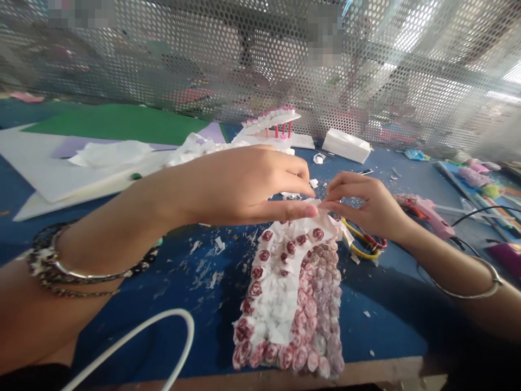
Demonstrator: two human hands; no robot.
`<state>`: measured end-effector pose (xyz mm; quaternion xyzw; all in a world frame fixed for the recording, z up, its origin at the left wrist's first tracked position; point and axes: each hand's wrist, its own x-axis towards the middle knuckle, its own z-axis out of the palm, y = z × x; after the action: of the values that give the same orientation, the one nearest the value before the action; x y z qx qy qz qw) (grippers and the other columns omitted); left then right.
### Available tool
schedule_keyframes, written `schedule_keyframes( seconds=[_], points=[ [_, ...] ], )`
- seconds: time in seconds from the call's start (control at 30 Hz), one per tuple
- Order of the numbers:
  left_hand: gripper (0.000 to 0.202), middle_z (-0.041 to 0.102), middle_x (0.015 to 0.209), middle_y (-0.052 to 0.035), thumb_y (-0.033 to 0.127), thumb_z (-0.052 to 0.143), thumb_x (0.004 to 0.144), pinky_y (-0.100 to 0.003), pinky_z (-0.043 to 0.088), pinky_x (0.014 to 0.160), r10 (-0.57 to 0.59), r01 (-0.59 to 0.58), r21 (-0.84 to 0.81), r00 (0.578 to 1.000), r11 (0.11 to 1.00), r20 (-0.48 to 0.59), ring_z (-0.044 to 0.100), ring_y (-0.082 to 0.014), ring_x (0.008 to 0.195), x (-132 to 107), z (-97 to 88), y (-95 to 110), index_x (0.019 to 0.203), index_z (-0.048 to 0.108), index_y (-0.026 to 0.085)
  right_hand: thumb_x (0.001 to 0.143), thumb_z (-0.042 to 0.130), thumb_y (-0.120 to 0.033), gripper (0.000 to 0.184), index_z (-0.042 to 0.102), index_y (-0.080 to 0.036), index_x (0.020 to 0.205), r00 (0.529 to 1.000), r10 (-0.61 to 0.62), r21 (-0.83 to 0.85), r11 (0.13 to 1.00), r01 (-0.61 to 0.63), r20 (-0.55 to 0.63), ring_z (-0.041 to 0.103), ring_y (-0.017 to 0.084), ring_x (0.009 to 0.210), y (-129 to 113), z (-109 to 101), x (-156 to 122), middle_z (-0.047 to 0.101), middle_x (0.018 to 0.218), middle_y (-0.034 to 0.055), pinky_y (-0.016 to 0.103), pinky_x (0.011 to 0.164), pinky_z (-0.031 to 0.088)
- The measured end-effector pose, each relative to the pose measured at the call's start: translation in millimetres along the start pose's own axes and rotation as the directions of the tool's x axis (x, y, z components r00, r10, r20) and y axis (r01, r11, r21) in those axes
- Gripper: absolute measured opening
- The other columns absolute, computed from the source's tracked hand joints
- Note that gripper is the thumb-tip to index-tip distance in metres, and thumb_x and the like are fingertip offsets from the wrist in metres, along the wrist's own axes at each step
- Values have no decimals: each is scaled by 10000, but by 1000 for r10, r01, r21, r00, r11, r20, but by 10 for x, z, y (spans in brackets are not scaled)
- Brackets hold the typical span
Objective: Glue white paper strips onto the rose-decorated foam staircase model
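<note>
Over the far end of a craft panel, my left hand (252, 184) and my right hand (368, 201) meet almost fingertip to fingertip. Between them is a thin piece of white paper (323, 217), pinched by the fingers of both hands; the exact grip of the left is partly hidden. The panel (321, 304) lies on the blue table, covered in rolled paper rosettes from deep red to pale pink and mauve. White crumpled paper (271, 304) fills its middle, with several dark red rosettes (301, 239) upon it.
A pink glue gun (433, 214) and a red-and-yellow looped cord (362, 247) lie right. Behind stand a small white model (280, 122) with red posts and a white box (345, 145). Green sheet (122, 122) lies left; a white cable (134, 331) loops in front. Perforated metal screen (203, 60) closes the back.
</note>
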<state>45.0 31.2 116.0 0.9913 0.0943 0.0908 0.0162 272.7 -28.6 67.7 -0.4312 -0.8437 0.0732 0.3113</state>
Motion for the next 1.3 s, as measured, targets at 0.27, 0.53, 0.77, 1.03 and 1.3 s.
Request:
schedule_keyframes(
  seconds=[0.27,0.53,0.77,1.03,1.3],
  points=[
    [475,595,1088,-38,494,245,912,-275,379,760,-15,15,12,997,1000,71,559,-171,859,13,37,-22,1058,631,259,835,515,-239,168,652,-214,930,996,-87,-127,988,87,9,553,107,832,-24,-48,14,598,899,29,296,769,432],
    [403,564,1139,-32,466,290,912,-277,377,768,-90,89,17,989,996,118,558,-187,928,73,147,4,1169,558,311,811,536,-283,197,601,-171,960,999,37,-114,993,-38,-12,566,99,765,-42,29,-6,631,845,16,293,743,422],
    [420,598,1111,-62,427,281,925,-264,394,812,-76,80,-32,989,996,131,565,-173,948,106,184,14,1170,568,242,790,523,-291,218,586,-164,956,975,191,84,976,-202,116,592,110,800,1,77,11,649,856,26,275,748,460],
    [445,608,1140,-39,478,269,915,-305,395,856,-116,116,3,990,993,76,558,-198,1012,47,136,-32,1140,569,237,795,528,-312,240,594,-166,975,956,280,95,953,-287,87,588,112,811,-7,101,16,652,884,27,285,768,451],
    [467,611,1111,-46,498,279,899,-328,398,852,-201,197,63,977,978,73,563,-218,990,41,156,-62,1134,579,229,810,510,-327,206,623,-172,886,938,291,70,949,-308,189,578,118,813,-7,78,27,649,885,27,298,781,428]
  ],
)
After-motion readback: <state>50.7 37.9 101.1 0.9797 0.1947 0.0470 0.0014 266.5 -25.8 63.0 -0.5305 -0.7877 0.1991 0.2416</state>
